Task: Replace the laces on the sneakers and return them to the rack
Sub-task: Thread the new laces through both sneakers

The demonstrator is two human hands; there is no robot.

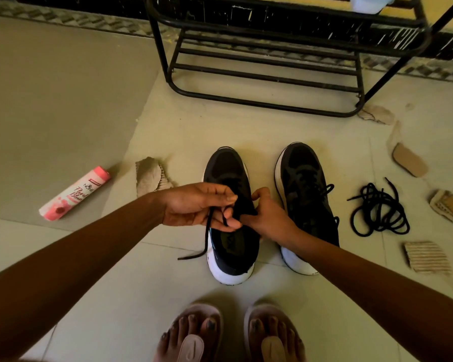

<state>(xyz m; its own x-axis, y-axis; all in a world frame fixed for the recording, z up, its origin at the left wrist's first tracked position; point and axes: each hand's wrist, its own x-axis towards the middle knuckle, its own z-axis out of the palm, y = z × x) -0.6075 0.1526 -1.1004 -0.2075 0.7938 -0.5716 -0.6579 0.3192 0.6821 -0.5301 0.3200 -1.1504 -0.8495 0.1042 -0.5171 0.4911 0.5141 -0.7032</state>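
Two black sneakers with white soles stand side by side on the tiled floor, toes pointing away. Over the left sneaker (230, 259) my left hand (196, 205) holds its black lace (207, 237), whose loose end trails down to the floor. My right hand (266, 216) pinches the lace at the same shoe's tongue. The right sneaker (305, 194) is laced, and my right forearm crosses its heel. A loose coil of black laces (378, 210) lies on the floor to the right. The black metal shoe rack (267, 66) stands behind the shoes.
A pink and white spray can (75, 193) lies on the floor at left. Torn cardboard scraps are scattered around: one (151, 176) left of the shoes, several (426, 256) on the right. My feet in sandals (230, 335) are at the bottom edge.
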